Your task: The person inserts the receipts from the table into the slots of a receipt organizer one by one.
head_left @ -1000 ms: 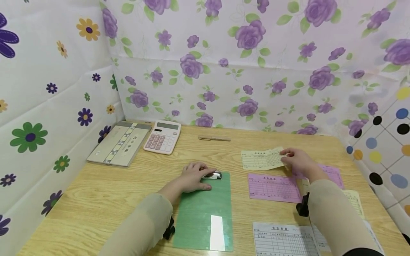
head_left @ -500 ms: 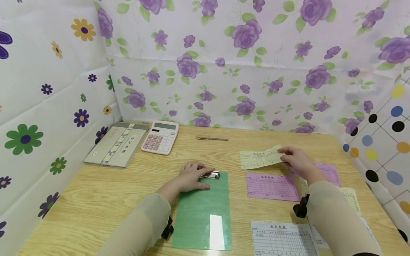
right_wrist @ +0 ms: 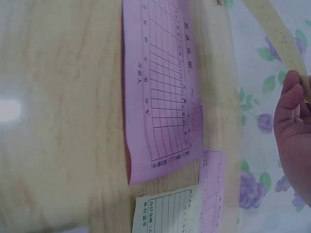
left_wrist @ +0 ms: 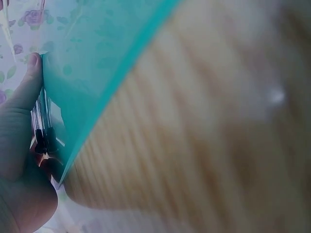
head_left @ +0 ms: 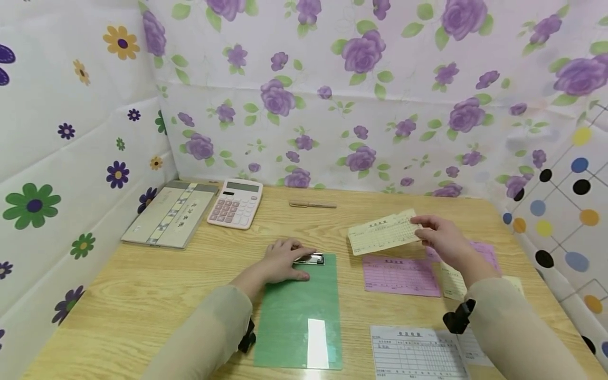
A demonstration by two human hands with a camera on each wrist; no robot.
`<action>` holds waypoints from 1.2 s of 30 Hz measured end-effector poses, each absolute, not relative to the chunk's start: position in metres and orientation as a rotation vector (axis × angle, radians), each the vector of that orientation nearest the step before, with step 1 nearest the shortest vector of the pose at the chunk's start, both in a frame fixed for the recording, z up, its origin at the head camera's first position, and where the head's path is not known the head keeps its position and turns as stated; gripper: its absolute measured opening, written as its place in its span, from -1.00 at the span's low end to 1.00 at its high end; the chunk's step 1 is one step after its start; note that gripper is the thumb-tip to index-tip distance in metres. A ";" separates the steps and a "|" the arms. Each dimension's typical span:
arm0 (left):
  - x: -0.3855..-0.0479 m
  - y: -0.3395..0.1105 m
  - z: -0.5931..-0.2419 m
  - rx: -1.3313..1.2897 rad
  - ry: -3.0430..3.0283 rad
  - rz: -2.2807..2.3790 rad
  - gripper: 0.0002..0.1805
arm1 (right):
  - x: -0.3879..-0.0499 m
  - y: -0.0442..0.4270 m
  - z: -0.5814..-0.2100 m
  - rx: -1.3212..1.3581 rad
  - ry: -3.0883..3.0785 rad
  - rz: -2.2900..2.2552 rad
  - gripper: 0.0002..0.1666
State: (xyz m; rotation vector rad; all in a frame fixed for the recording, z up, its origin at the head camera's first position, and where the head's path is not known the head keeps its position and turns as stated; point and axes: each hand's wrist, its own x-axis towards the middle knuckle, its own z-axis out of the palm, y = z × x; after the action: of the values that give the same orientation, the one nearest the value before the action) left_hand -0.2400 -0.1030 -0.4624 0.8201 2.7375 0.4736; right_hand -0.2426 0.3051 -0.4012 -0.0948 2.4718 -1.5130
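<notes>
My right hand [head_left: 445,241] pinches a pale yellow receipt slip [head_left: 380,233] by its right end, between thumb and fingers. The slip slants, its left end lifted off the table. In the right wrist view this hand [right_wrist: 295,131] shows at the right edge with the slip [right_wrist: 279,36] rising from the fingertips. My left hand [head_left: 281,263] rests at the top of a green clipboard [head_left: 299,322], fingers over the metal clip [head_left: 314,258] and thumb on the board. The left wrist view shows the thumb straight beside the clip; the other fingers are mostly hidden there.
Pink slips [head_left: 401,277], another yellow slip [head_left: 453,282] and white slips [head_left: 415,351] lie at right, partly under the right arm. A pen [head_left: 312,204], a calculator [head_left: 235,203] and a banded account book [head_left: 171,214] lie along the back. Patterned cloth walls enclose the table.
The yellow slip has risen off the table and tilted, its left end shifting slightly left and down in view. The left hand stays on the clipboard. The head view has shifted slightly.
</notes>
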 end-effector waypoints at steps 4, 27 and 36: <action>-0.242 -0.103 -0.464 0.814 2.740 0.501 -0.18 | -0.234 0.302 -0.401 -0.106 2.461 -1.504 -0.45; -0.244 -0.098 -0.455 0.784 2.718 0.404 -0.20 | -0.211 0.252 -0.416 -0.307 2.395 -1.381 -0.61; -0.243 -0.096 -0.452 0.773 2.707 0.433 -0.21 | -0.201 0.229 -0.426 -0.376 2.363 -1.347 -0.65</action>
State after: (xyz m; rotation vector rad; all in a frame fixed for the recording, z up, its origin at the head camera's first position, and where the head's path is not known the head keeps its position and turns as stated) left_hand -0.2427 -0.0959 -0.4517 0.7725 2.7071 0.4329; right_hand -0.2012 0.2285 -0.4259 -0.3764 2.3627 -1.3470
